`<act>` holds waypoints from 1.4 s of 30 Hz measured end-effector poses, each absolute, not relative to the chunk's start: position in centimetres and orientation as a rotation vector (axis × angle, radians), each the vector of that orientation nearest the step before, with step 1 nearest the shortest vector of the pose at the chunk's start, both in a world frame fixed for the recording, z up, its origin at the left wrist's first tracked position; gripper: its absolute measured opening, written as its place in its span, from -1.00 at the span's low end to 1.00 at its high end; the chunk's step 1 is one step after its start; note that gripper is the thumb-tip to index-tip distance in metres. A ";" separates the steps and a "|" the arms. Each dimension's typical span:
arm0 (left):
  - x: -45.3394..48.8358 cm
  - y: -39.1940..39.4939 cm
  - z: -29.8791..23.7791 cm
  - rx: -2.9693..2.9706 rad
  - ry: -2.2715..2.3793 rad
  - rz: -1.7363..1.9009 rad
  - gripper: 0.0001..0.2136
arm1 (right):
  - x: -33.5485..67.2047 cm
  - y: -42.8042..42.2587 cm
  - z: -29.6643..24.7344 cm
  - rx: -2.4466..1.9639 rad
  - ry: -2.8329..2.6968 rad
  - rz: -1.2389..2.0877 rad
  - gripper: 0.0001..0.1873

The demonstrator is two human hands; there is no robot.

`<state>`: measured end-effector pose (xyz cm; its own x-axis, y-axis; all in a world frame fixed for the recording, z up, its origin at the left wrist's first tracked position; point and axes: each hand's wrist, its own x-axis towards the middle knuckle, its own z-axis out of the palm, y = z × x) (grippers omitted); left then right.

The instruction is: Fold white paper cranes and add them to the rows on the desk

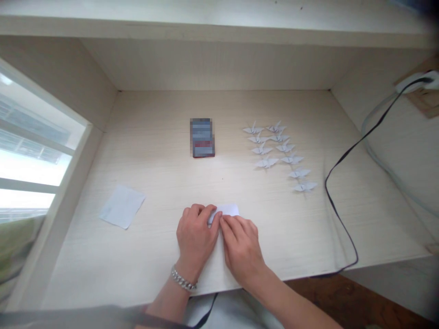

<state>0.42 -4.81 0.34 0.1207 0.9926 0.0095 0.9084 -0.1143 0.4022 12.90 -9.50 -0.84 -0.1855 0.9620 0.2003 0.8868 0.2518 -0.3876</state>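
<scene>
Close to the desk's front edge, a white sheet of paper [230, 209] lies under both hands, its near part covered by my fingers. My left hand [198, 230], with a chain bracelet at the wrist, has its fingers curled over the paper's left side. From the right, my right hand [242, 242] presses bunched fingertips on the paper, almost touching the left thumb. Up and to the right stand several white folded paper cranes [266, 162] in two uneven columns. A square stack or sheet of white paper [122, 206] lies to the left.
A phone-shaped dark object [202, 138], its face pixelated, lies behind the hands. A black cable [332, 196] runs from a wall socket [416, 82] down the right side to the front edge. A shelf [219, 32] overhangs the back; a window [30, 151] is at left.
</scene>
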 end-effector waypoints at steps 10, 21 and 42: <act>0.1 -4.9 0.4 2.136 1.820 0.415 -0.78 | 12.9 -10.6 -1.5 -1.641 -2.221 0.331 -0.54; -2.1 -5.8 -0.3 2.088 1.738 0.556 -0.79 | 12.6 -10.5 -0.6 -1.692 -2.248 0.378 -0.53; -2.1 -8.9 -0.3 2.359 1.558 0.319 -0.64 | 13.3 -11.2 -0.4 -1.792 -2.267 0.382 -0.48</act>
